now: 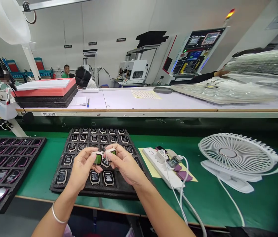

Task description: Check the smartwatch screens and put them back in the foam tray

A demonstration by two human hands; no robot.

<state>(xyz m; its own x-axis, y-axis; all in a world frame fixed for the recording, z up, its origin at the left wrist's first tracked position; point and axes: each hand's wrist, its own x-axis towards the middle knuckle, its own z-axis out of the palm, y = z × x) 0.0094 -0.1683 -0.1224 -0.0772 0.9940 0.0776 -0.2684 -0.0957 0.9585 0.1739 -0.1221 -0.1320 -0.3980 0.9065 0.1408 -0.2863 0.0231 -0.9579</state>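
Each of my hands pinches a smartwatch case over a black foam tray (126, 189). My left hand (82, 166) is closed on a smartwatch (98, 159) with a green-lit screen. In my right hand (125, 163) is another smartwatch (112, 152), pale-framed, its screen also greenish and partly covered by the fingers. The two watches are close together; I cannot tell whether they touch. Below them, the tray's pockets hold rows of pale-framed smartwatches with white text on dark screens, such as the near one (108, 178). My hands hide several pockets.
At left lies a second foam tray (8, 194) of purple-edged watch parts. To the right are a white power strip (158, 168) with cables and a white fan (230, 154). A shelf (119, 105) runs behind, carrying stacked foam (47, 95) and plastic-wrapped trays (252, 82). Other people sit beyond.
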